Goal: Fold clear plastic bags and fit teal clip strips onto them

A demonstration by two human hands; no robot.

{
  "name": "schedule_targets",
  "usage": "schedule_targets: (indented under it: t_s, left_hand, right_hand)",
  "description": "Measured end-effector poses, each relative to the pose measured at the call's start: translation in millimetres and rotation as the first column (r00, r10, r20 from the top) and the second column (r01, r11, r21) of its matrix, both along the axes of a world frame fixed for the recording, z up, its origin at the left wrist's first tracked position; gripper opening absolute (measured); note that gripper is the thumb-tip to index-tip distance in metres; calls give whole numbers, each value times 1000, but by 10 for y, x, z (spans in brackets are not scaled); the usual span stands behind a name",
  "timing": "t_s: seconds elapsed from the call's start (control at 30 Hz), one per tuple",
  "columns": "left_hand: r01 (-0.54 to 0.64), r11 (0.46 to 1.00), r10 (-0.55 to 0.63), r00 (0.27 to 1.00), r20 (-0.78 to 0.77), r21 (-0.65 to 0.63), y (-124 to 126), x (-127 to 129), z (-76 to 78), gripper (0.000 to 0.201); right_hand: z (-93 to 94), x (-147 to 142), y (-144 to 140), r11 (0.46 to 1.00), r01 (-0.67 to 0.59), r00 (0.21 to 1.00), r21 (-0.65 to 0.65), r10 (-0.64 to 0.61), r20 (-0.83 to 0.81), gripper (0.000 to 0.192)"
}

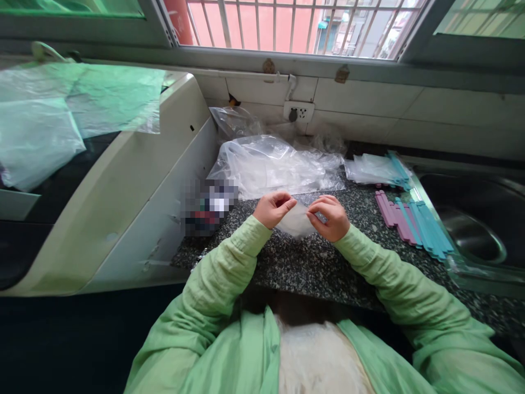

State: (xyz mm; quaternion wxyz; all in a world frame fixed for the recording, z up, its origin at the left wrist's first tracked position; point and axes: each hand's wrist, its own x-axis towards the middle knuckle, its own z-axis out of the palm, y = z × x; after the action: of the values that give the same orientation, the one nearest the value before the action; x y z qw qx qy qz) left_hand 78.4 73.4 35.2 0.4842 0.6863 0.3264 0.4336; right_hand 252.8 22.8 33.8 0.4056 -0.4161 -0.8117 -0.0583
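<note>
Over the speckled stone counter, a small clear plastic bag hangs between my two hands. My left hand pinches its left upper edge between thumb and fingers. On the other side my right hand has thumb and fingertips closed on the right upper edge. Just beyond my hands lies a large clear bag with whitish, layered contents. To the right are flat pink strips and blue strips. Behind them sits a stack of small clear bags with blue pieces at its right end.
A steel sink borders the counter on the right. At left stands a bulky cream-coloured appliance with plastic sheeting on top. A blurred-out item rests beside it. A wall socket is below the barred window.
</note>
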Motion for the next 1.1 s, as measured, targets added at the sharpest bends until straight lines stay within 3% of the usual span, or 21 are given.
schedule_targets:
  t_s: [0.17, 0.4, 0.5, 0.57, 0.63, 0.87, 1.0, 1.1]
  left_hand:
    - [-39, 987, 50, 997, -65, 153, -3, -13, 22, 27]
    - [-118, 929, 161, 982, -96, 350, 2, -12, -8, 26]
    - [-134, 907, 190, 976, -106, 399, -5, -7, -34, 26]
    - [-116, 904, 176, 978, -110, 412, -16, -1, -42, 26]
    - [-89, 907, 147, 983, -113, 412, -27, 6, -42, 25]
    - [-72, 935, 117, 987, -109, 349, -48, 17, -22, 25]
    - [-64, 962, 94, 990, -104, 265, -55, 18, -7, 27]
    - [-44, 990, 55, 995, -81, 131, -51, 17, -1, 31]
  right_hand:
    - [-28, 4, 5, 1000, 6, 1000, 3, -6, 7, 7]
    - [-77, 0, -10, 994, 69, 997, -82, -71, -29, 13]
    - [-82, -15, -23, 985, 86, 991, -149, -100, -90, 10]
    - [-71, -34, -25, 970, 81, 982, -230, -118, -148, 20]
    - [-49, -56, -18, 950, 56, 976, -307, -117, -184, 30]
    - [6, -83, 17, 882, -58, 939, -468, -111, -325, 22]
    - [-6, -70, 12, 880, -57, 931, -472, -124, -344, 19]
    - [-18, -77, -2, 905, -32, 947, -424, -109, -302, 16]
